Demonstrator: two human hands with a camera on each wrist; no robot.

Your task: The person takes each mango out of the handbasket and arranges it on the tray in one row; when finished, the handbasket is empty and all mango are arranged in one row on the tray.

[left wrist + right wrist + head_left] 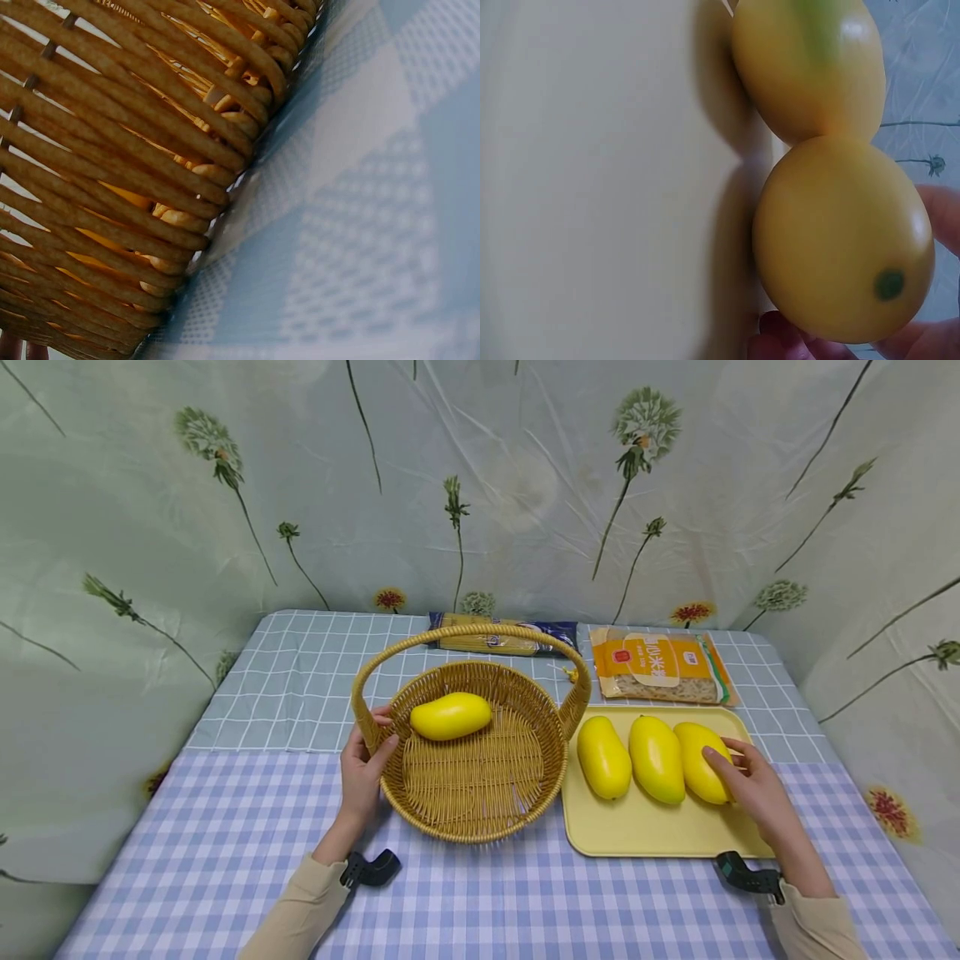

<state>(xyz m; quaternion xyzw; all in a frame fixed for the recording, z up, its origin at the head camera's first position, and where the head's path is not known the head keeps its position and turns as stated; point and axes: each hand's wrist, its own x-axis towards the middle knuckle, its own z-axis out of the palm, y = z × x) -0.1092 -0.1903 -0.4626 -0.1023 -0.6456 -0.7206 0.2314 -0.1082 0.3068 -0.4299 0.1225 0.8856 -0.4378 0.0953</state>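
Observation:
A round wicker basket (472,777) with a tall hoop handle stands mid-table, one yellow mango (450,717) lying inside near its back left. My left hand (363,777) grips the basket's left rim at the foot of the handle, thumb on the inner side. To the right, a pale yellow tray (622,835) bears three mangoes side by side: a left one (603,758), a middle one (656,760) and a right one (701,764). Thumb and fingers of my right hand (753,785) hold the right mango (844,240), which touches its neighbour and sits against the tray.
Behind the basket lies a pack of spaghetti (495,643), partly crossed by the handle. An orange-labelled bag of grain (660,667) lies just behind the tray. A small yellow item (572,675) is between them. A flowered curtain (525,510) rises behind the checked cloth (510,902).

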